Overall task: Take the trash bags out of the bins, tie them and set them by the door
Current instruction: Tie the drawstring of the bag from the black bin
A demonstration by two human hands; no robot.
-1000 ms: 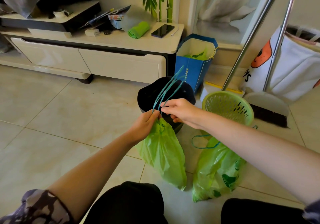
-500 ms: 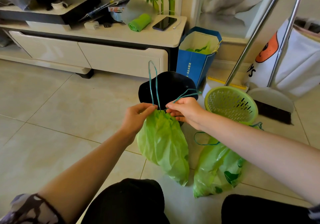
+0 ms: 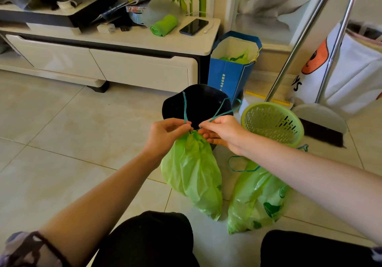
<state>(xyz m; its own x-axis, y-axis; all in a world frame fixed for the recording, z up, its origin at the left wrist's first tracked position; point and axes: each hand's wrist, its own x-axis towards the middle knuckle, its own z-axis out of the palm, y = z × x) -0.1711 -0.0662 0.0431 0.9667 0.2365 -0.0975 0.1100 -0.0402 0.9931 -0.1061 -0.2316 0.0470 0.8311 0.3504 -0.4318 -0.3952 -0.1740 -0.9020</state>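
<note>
Tiled floor (image 3: pixel 62 142) | black bin (image 3: pixel 198 103) behind | hands pinching green bag's (image 3: pixel 192 173) teal drawstrings (image 3: pixel 185 109)

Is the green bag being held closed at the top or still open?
Closed: the green bag is bunched tight where both hands pinch its drawstrings.
</note>
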